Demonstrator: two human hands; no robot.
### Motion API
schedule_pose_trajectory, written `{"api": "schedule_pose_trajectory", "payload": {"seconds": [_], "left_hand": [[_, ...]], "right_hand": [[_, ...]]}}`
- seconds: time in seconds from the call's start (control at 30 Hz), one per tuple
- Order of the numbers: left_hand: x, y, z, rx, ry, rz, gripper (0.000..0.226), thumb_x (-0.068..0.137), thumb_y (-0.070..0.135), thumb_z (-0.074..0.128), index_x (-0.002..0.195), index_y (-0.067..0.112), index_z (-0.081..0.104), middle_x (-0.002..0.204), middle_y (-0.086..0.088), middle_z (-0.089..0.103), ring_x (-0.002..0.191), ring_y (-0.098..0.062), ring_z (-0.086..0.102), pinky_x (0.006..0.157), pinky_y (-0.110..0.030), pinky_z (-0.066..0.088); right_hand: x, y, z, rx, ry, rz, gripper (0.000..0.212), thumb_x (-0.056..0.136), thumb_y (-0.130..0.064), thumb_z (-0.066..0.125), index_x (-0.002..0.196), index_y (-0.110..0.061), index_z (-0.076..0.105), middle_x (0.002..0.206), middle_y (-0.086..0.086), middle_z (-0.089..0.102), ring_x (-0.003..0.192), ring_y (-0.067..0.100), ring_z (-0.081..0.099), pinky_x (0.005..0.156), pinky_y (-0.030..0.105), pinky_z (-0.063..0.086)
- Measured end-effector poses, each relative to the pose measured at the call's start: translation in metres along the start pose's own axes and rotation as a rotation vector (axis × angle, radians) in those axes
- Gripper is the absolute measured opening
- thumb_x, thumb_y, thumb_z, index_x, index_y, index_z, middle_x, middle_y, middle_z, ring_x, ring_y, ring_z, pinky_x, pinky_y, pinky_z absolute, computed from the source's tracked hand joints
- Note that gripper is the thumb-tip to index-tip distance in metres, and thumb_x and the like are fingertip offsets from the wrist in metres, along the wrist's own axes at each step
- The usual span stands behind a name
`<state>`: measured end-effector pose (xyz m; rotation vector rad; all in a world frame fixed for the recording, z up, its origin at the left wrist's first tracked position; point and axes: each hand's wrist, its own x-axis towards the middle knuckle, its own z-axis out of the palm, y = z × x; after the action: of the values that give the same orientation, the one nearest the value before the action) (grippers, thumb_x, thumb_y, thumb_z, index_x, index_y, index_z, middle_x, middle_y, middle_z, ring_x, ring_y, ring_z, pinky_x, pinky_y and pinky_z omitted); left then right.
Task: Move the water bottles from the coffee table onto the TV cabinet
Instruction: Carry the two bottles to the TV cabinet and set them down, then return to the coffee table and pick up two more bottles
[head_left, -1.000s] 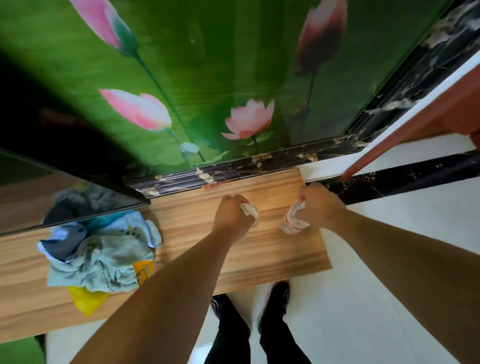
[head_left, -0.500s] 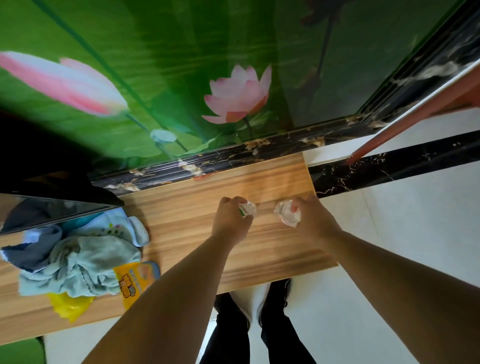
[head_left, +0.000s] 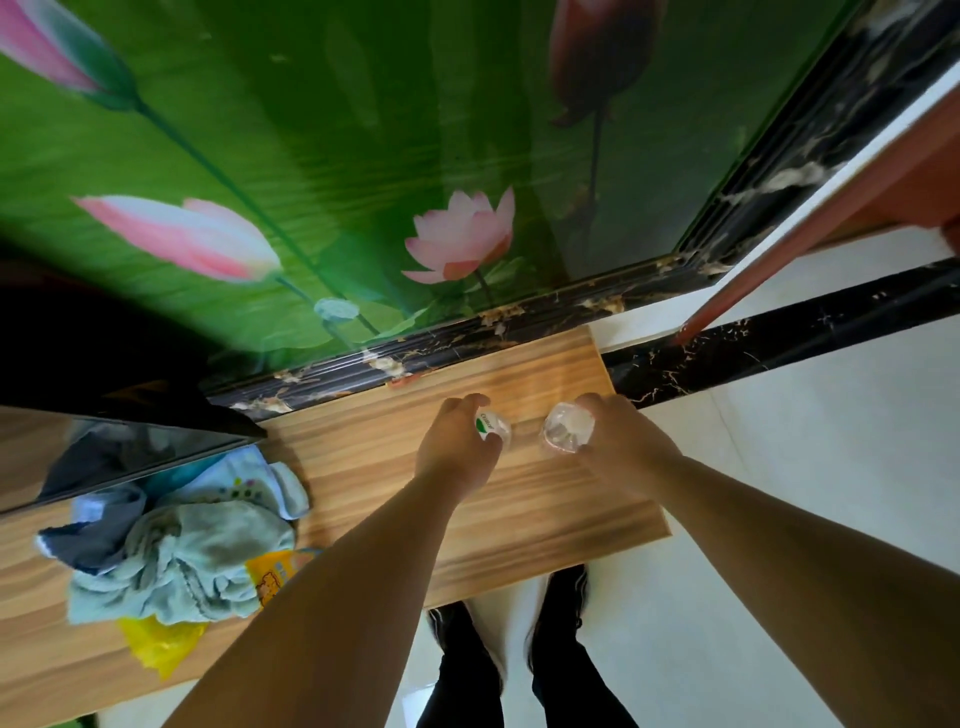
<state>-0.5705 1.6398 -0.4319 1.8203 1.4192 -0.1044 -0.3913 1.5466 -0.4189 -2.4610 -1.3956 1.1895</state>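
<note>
Two clear plastic water bottles are seen from above, over the right end of the wooden TV cabinet (head_left: 545, 525). My left hand (head_left: 454, 452) wraps the left bottle (head_left: 491, 427), which has a white and green label. My right hand (head_left: 615, 441) holds the right bottle (head_left: 567, 432), whose clear round top faces me. The bottles stand close side by side, upright, their bases hidden; I cannot tell whether they touch the cabinet top.
A pile of pale blue and grey cloths (head_left: 176, 545) with yellow packaging (head_left: 161, 642) lies on the cabinet's left part, beside a dark TV screen (head_left: 119, 457). A green lotus wall panel (head_left: 363, 182) rises behind. White floor tiles (head_left: 805, 441) lie to the right, my shoes (head_left: 558, 603) below.
Both hands have lowered the bottles from tilted to upright over the cabinet's right end. The view has shifted slightly.
</note>
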Motion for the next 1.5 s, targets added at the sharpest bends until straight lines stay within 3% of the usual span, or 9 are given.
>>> {"api": "schedule_pose_trajectory", "payload": {"seconds": [0.2,0.3,0.4,0.57,0.73,0.9,1.07,1.2,1.5], "left_hand": [[-0.015,0.041,-0.027,0.127,-0.030,0.119,0.017,0.079,0.019,0.049,0.085,0.026,0.064,0.081,0.005,0.064,0.074,-0.017,0.060,0.065,-0.026,0.046],[-0.028,0.072,-0.038,0.186,-0.044,0.215,0.016,0.080,0.021,0.048,0.077,0.025,0.063,0.072,0.007,0.064,0.066,-0.013,0.060,0.057,-0.025,0.045],[-0.051,0.105,-0.048,0.251,-0.057,0.382,0.017,0.081,0.021,0.047,0.068,0.023,0.058,0.077,-0.002,0.067,0.078,-0.026,0.063,0.069,-0.032,0.051],[-0.098,0.149,-0.066,0.338,-0.178,0.634,0.021,0.085,0.016,0.050,0.094,0.017,0.069,0.103,-0.004,0.071,0.096,-0.024,0.063,0.084,-0.037,0.051],[-0.144,0.180,-0.073,0.473,-0.193,0.814,0.032,0.087,0.024,0.051,0.118,0.023,0.060,0.122,-0.002,0.064,0.109,-0.023,0.059,0.092,-0.038,0.048],[-0.209,0.217,-0.035,0.536,-0.279,0.968,0.035,0.088,0.028,0.055,0.123,0.026,0.057,0.129,-0.001,0.060,0.111,-0.023,0.059,0.094,-0.037,0.049],[-0.318,0.261,0.054,0.686,-0.423,1.213,0.038,0.086,0.030,0.057,0.124,0.026,0.057,0.133,-0.002,0.057,0.113,-0.024,0.058,0.095,-0.032,0.046],[-0.452,0.274,0.147,0.641,-0.665,1.421,0.035,0.082,0.025,0.062,0.117,0.022,0.062,0.124,-0.007,0.062,0.105,-0.027,0.060,0.091,-0.033,0.048],[-0.746,0.186,0.277,0.839,-1.112,1.917,0.038,0.080,0.031,0.058,0.118,0.029,0.059,0.127,-0.001,0.059,0.110,-0.022,0.056,0.089,-0.030,0.045]], "right_hand": [[-0.035,-0.005,-0.032,0.099,0.078,0.047,0.051,0.084,-0.033,0.067,0.130,-0.027,0.044,0.130,0.004,0.049,0.106,0.026,0.059,0.088,0.040,0.054],[-0.068,-0.004,-0.049,0.142,0.145,0.114,0.055,0.084,-0.034,0.064,0.134,-0.026,0.042,0.134,0.005,0.045,0.107,0.028,0.059,0.090,0.043,0.053],[-0.111,-0.004,-0.065,0.172,0.252,0.173,0.062,0.083,-0.029,0.061,0.140,-0.026,0.038,0.135,0.007,0.043,0.103,0.029,0.060,0.083,0.039,0.055],[-0.188,-0.005,-0.084,0.180,0.411,0.261,0.058,0.087,-0.028,0.060,0.140,-0.023,0.038,0.133,0.010,0.044,0.101,0.027,0.060,0.086,0.037,0.051],[-0.262,0.004,-0.086,0.212,0.537,0.357,0.057,0.089,-0.032,0.059,0.141,-0.025,0.036,0.138,0.008,0.042,0.106,0.027,0.059,0.082,0.030,0.047],[-0.359,0.044,-0.066,0.266,0.606,0.533,0.055,0.088,-0.036,0.057,0.139,-0.028,0.037,0.140,0.006,0.041,0.111,0.028,0.056,0.088,0.034,0.048],[-0.507,0.093,-0.012,0.397,0.712,0.771,0.054,0.085,-0.034,0.059,0.135,-0.025,0.042,0.136,0.008,0.046,0.113,0.030,0.056,0.093,0.038,0.047],[-0.651,0.120,0.068,0.541,0.841,1.090,0.053,0.085,-0.031,0.061,0.134,-0.021,0.045,0.132,0.011,0.050,0.115,0.030,0.054,0.097,0.038,0.045],[-0.859,0.056,0.275,0.868,1.062,1.637,0.051,0.084,-0.029,0.061,0.132,-0.019,0.046,0.129,0.010,0.051,0.109,0.028,0.055,0.091,0.035,0.045]]}}
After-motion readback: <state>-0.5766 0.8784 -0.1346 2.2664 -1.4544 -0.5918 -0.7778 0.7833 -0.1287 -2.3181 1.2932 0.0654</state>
